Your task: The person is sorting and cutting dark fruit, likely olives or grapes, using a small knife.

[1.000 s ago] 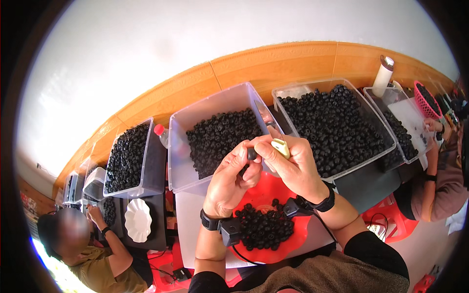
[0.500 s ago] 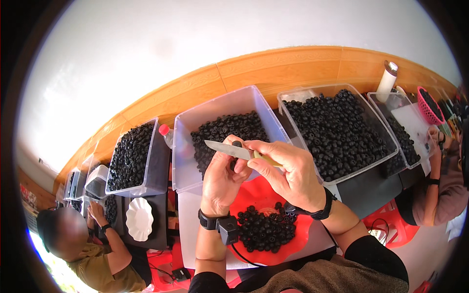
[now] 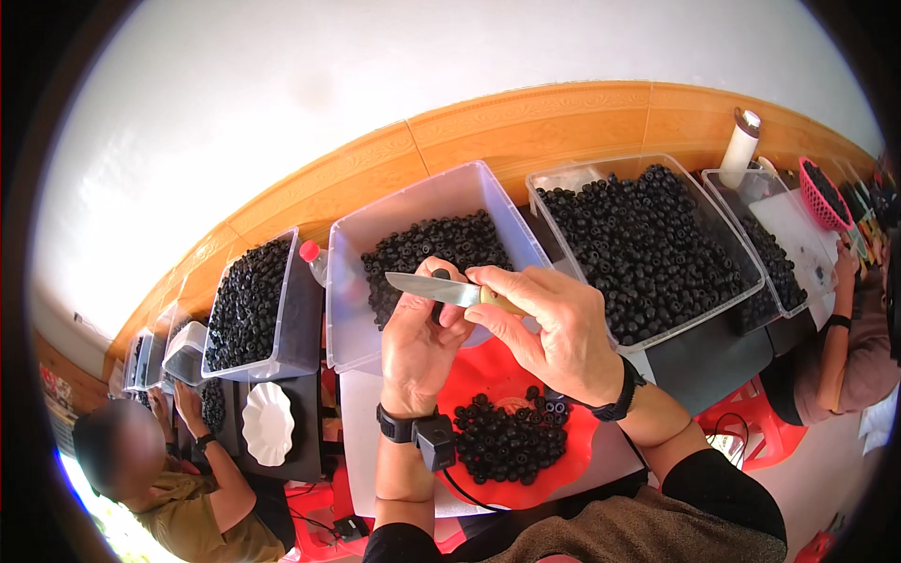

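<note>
My right hand (image 3: pixel 563 328) grips the pale yellowish handle of a small knife (image 3: pixel 436 287), its blade pointing left across the fingers of my left hand (image 3: pixel 413 361). Between the thumb and fingertips of that left hand is a small black rounded piece (image 3: pixel 437 311), partly hidden behind the blade, which lies against or very near it. Below both hands, a red wavy-edged tray (image 3: pixel 580 455) holds a heap of black ring-like pieces (image 3: pixel 511 441), many with a hole in the middle.
Ahead stands a clear plastic bin (image 3: pixel 345 328) partly filled with black pieces. Fuller bins stand to its right (image 3: pixel 648 253) and left (image 3: pixel 249 305). A red-capped bottle (image 3: pixel 314 263) and white scalloped dish (image 3: pixel 267 422) are at left. Co-workers sit on both sides, beyond them a pink basket (image 3: pixel 826 195).
The view has shifted slightly. My hands keep nearly the same pose, with the blade still across the black piece. The left co-worker's second hand now shows, and the right co-worker's hand has moved slightly.
</note>
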### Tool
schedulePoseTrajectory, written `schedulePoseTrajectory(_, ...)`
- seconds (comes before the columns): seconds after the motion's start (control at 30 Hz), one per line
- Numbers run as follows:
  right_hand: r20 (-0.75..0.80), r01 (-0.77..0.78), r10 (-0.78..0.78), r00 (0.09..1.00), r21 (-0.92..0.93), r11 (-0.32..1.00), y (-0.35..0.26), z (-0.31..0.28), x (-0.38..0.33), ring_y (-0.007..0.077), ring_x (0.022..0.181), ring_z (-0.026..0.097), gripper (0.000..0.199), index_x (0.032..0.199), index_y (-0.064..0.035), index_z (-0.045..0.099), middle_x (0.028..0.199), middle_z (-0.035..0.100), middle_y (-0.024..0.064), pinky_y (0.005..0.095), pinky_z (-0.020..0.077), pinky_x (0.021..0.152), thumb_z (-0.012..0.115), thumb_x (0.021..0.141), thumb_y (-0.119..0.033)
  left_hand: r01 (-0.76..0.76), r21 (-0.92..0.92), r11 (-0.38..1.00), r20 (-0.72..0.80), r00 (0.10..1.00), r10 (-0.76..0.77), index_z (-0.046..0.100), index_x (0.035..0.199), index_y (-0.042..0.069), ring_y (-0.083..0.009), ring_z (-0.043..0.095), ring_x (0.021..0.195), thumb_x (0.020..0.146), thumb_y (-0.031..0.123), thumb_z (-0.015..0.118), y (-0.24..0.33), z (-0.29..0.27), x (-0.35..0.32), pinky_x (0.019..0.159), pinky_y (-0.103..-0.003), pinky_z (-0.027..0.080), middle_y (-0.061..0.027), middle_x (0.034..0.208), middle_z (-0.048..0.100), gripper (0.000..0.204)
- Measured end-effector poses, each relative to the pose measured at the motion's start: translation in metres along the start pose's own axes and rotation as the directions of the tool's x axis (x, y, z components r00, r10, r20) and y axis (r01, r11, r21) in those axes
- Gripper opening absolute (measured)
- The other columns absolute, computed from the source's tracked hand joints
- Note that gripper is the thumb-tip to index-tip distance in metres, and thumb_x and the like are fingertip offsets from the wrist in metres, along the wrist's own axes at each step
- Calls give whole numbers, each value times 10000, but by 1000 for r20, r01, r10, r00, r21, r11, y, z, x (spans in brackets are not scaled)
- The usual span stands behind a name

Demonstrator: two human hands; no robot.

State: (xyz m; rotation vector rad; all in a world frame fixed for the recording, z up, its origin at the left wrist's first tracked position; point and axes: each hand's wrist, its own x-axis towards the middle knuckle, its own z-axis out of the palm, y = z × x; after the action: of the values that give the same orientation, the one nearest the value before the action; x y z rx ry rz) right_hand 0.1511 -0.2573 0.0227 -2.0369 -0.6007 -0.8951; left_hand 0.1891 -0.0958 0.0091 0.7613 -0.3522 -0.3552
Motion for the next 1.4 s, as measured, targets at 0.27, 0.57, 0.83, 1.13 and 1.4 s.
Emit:
schedulePoseTrajectory(0.27, -7, -16, 16, 1000, 43, 999, 2, 0, -1, 227, 560, 567, 299, 1036, -41, 643, 678, 584, 79, 318, 425, 492, 727, 778, -169, -76, 105, 992, 63, 996, 70, 447, 916, 56, -40, 282, 554, 934, 320, 530, 1, 5, 1, 473, -176, 232, 32, 665, 354, 278)
schedulePoseTrajectory(0.57, -48, -25, 30, 998, 96, 995, 2, 2, 0, 239, 534, 551, 251, 1001, -61, 658, 661, 573, 81, 335, 407, 465, 715, 795, -192, -86, 191, 978, 79, 994, 72, 486, 979, 66, -46, 300, 573, 951, 267, 518, 0, 4, -2, 506, -196, 233, 31, 688, 396, 206)
schedulePoseTrajectory(0.83, -21, -211, 268, 963, 558, 803, 6, 2, 1, 158, 749, 671, 223, 992, 47, 641, 850, 681, 126, 267, 515, 607, 623, 889, -150, -65, 395, 916, 112, 993, 22, 477, 945, 78, -48, 288, 583, 979, 283, 464, -4, 18, -9, 520, -199, 221, 52, 677, 365, 208)
schedulePoseTrajectory(1.13, 212, -300, 213, 954, 686, 663, 5, 2, 0, 93, 819, 632, 275, 1114, 16, 610, 938, 679, 84, 232, 527, 719, 653, 856, -70, 41, 228, 973, 42, 998, -52, 512, 947, 71, -50, 322, 560, 935, 355, 522, -8, 10, -3, 473, -194, 228, 46, 716, 427, 285)
schedulePoseTrajectory(1.4, 129, -261, 230, 965, 568, 780, 3, -2, 2, 102, 790, 650, 178, 975, 30, 609, 876, 680, 98, 231, 518, 648, 681, 823, -28, -49, 320, 946, 36, 999, 40, 499, 1036, 86, -28, 359, 651, 965, 308, 490, -11, 14, -6, 552, -168, 265, 60, 797, 466, 232)
